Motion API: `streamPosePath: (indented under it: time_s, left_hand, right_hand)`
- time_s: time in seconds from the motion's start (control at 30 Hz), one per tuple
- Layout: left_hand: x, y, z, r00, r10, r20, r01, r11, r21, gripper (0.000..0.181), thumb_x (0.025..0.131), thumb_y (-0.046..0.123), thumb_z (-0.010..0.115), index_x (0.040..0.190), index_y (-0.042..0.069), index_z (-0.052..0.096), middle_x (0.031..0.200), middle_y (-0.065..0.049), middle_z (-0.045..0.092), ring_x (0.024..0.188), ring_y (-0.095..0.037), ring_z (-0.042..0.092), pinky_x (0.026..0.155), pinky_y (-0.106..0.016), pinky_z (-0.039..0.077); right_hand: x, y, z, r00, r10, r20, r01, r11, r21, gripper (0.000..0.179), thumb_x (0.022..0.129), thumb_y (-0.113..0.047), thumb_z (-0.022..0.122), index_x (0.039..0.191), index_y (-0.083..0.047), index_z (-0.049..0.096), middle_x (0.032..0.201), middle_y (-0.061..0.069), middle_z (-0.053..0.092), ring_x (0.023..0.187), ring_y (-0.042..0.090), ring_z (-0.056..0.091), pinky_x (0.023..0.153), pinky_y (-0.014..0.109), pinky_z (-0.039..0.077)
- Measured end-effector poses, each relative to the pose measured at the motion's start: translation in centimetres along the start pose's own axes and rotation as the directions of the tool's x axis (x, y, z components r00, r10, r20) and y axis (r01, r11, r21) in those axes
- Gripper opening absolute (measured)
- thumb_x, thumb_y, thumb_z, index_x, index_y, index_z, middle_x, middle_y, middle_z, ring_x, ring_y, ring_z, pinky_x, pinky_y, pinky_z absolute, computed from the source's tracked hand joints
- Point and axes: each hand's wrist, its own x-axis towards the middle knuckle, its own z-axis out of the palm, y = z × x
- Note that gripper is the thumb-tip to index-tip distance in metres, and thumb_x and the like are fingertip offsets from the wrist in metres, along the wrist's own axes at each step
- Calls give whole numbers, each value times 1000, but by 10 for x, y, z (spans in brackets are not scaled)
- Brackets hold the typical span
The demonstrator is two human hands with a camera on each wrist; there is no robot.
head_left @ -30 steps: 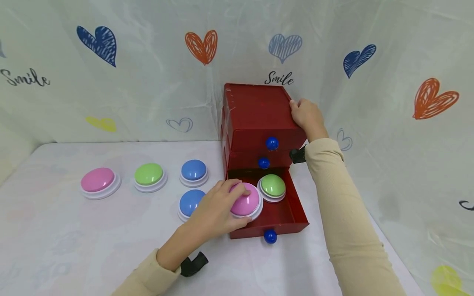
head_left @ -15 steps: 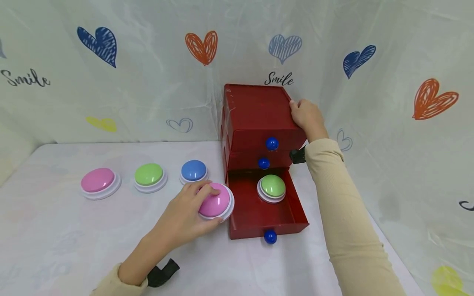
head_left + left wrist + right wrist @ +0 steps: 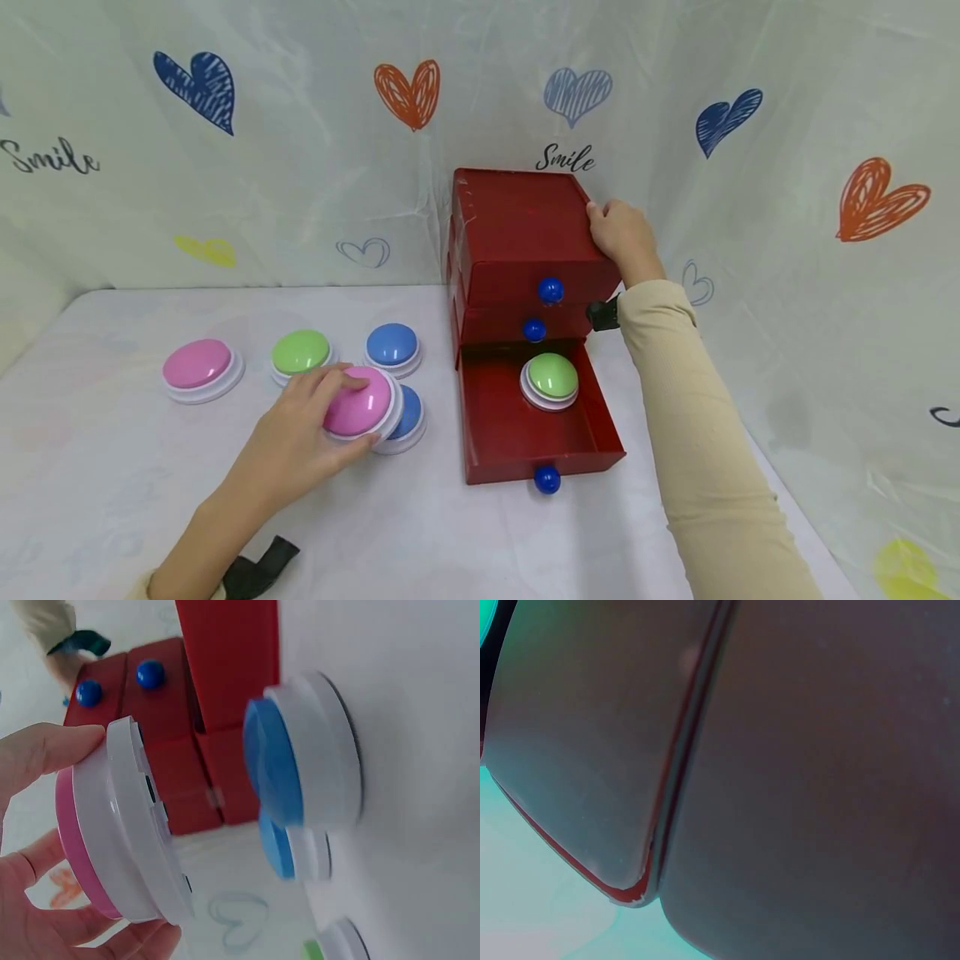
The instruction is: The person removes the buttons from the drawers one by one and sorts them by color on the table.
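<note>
My left hand (image 3: 300, 437) grips a pink push-button light (image 3: 358, 406) with a white base, thumb on one side and fingers on the other. In the left wrist view the held pink button (image 3: 112, 825) is tipped on edge, its underside facing a blue button (image 3: 304, 750) on the table. From the head view it partly covers that blue button (image 3: 408, 421). My right hand (image 3: 624, 237) rests on the top right edge of the red drawer cabinet (image 3: 532, 218). Its bottom drawer (image 3: 480, 454) is pulled out, and a green button (image 3: 552, 379) sits inside.
On the white table (image 3: 112, 500) stand another pink button (image 3: 198, 367), a green button (image 3: 300, 352) and a second blue button (image 3: 392, 346). Blue knobs mark the drawer fronts, with the lowest knob (image 3: 547, 479) jutting forward. A white curtain (image 3: 300, 183) hangs behind.
My left hand has carried the pink button out from over the drawer, leftward past the near blue button. The right hand stays on the cabinet.
</note>
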Motion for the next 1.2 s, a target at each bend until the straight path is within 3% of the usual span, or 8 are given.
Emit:
streamPosePath:
  time_s: [0.37,0.57,0.73,1.2]
  left_hand:
    - [-18,-43,-25,990,-135,-50,135,991,9,63,65,23,84,117,6,51,117,-22,52,105,-40,44,76,-60,46]
    - [-25,-63,-34,983,-160,-95,160,987,-7,63,64,18,84,116,5,51,122,-24,51,108,-44,40,76,-61,41]
    - [-29,-74,-41,975,-207,-76,207,978,0,61,67,22,82,117,5,52,129,-25,49,107,-45,40,73,-58,40]
    - [-36,-106,-47,951,-307,22,305,950,69,67,70,25,80,122,0,47,118,-32,47,99,-49,39,69,-60,41]
  right_hand:
    - [0,-2,-1,1000,-4,-3,4,1000,0,47,100,-42,25,106,-2,49,94,15,52,85,29,52,68,34,40]
    - [-1,-1,-2,1000,2,6,-2,1000,1,48,100,-42,25,109,-2,49,96,15,52,86,29,52,68,34,40]
    - [-1,-1,-1,1000,0,12,0,1000,-2,49,100,-42,25,110,-1,50,97,16,53,87,29,53,68,34,40]
    - [1,0,0,1000,-6,10,6,1000,-8,50,100,-42,25,110,-1,50,100,17,53,89,30,52,72,37,42]
